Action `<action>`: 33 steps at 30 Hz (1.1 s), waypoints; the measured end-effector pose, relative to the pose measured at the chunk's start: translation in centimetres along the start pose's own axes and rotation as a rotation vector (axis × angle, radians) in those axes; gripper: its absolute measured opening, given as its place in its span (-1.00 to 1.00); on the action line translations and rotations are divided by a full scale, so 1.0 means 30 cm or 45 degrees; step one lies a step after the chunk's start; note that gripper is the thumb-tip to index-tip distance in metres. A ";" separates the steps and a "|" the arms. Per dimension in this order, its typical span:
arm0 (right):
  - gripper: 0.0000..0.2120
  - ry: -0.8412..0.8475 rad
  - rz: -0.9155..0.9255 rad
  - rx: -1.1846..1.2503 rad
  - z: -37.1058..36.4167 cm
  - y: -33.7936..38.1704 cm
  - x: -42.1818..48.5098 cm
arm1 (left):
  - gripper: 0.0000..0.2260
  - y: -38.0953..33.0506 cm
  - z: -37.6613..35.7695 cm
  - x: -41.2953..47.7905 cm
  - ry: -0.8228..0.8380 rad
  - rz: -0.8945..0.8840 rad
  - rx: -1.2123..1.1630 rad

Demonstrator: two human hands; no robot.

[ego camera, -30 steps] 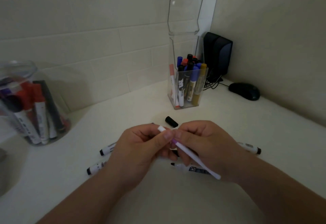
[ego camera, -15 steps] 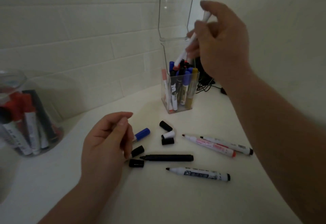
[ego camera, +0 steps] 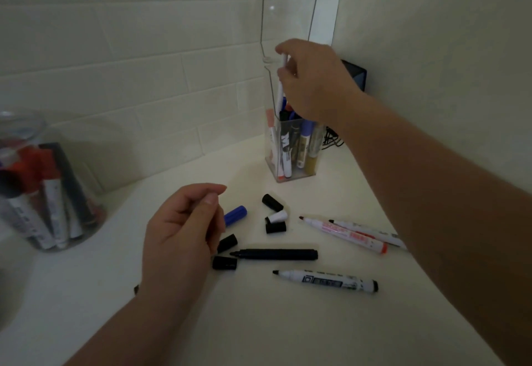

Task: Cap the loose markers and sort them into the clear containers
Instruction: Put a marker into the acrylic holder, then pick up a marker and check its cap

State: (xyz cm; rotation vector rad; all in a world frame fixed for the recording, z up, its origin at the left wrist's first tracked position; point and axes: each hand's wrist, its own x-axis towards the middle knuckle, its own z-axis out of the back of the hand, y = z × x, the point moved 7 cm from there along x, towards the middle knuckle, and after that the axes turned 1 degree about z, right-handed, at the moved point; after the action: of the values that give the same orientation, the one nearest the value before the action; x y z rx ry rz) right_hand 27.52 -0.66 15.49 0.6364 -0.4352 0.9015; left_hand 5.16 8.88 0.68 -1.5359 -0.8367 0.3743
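Observation:
My right hand (ego camera: 312, 80) pinches a thin white marker (ego camera: 280, 89), upright, its lower end among the markers inside the tall square clear container (ego camera: 290, 177) by the wall. My left hand (ego camera: 181, 236) hovers over the white table with fingers loosely curled and nothing in them. Below it lie an uncapped black marker (ego camera: 276, 254), an uncapped white marker with a black tip (ego camera: 325, 279), a red-tipped white marker (ego camera: 344, 233) and another white marker (ego camera: 365, 228). Loose caps lie around: blue (ego camera: 236, 214), white (ego camera: 277, 217) and several black ones (ego camera: 272, 202).
A round clear jar (ego camera: 43, 181) with red and black markers stands at the left. A black box (ego camera: 357, 74) and cables (ego camera: 331, 141) sit in the corner behind the square container, whose lid (ego camera: 288, 17) stands open against the tiled wall.
My right hand carried the thin white marker from the table centre up to the square container and lowered it in. My left hand let go and stayed over the table.

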 end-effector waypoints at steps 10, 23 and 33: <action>-0.76 -0.062 -0.091 -0.123 0.078 -0.020 -0.100 | -0.76 -0.011 0.008 0.000 -0.024 -0.036 0.035; -0.64 1.505 -0.382 -0.561 -0.036 -0.206 -0.575 | -0.81 -0.037 -0.006 -0.018 -0.002 -0.162 0.217; -0.92 1.103 -0.453 -0.148 -0.025 -0.171 -0.519 | -0.79 -0.032 -0.001 -0.010 0.025 -0.198 0.357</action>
State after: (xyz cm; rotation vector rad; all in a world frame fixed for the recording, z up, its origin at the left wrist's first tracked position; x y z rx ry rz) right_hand 23.18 -11.57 4.02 0.1620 0.3932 0.7204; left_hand 4.70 8.59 1.54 -1.2056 -0.8439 0.3460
